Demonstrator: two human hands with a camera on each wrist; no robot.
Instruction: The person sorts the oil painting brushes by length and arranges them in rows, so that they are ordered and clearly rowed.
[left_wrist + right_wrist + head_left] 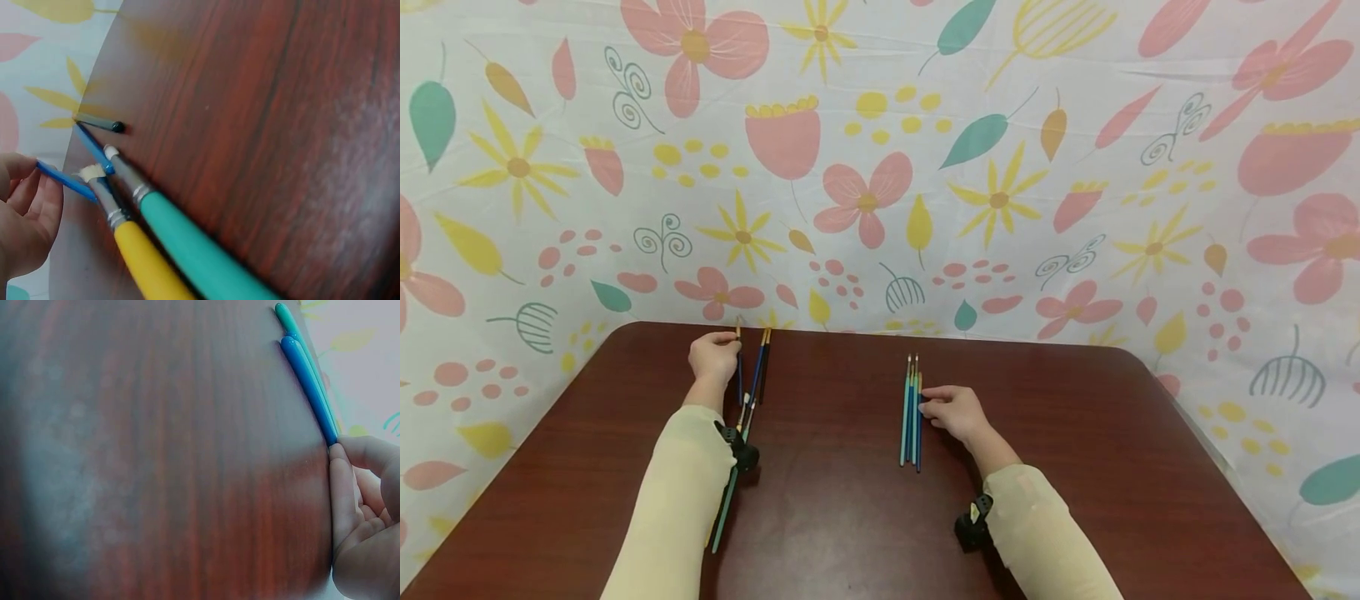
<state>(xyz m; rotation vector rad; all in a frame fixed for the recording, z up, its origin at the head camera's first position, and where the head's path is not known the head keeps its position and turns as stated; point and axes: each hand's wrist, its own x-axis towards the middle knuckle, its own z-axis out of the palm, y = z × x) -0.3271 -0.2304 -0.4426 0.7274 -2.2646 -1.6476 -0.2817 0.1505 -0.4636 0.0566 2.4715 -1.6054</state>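
Note:
At the table's far left, my left hand pinches a thin blue paintbrush between thumb and fingers. Just right of it lie another blue paintbrush and a dark one. Nearer, partly hidden by the left forearm, are a larger teal-handled brush and a yellow-handled brush. My right hand pinches a blue paintbrush, the rightmost of a side-by-side group. Light teal paintbrushes and another blue one lie against it, bristles toward the far edge.
Everything lies on a dark reddish-brown wooden table with rounded far corners. A white cloth printed with flowers and leaves hangs right behind the far edge. Small black cameras sit on both wrists over pale sleeves.

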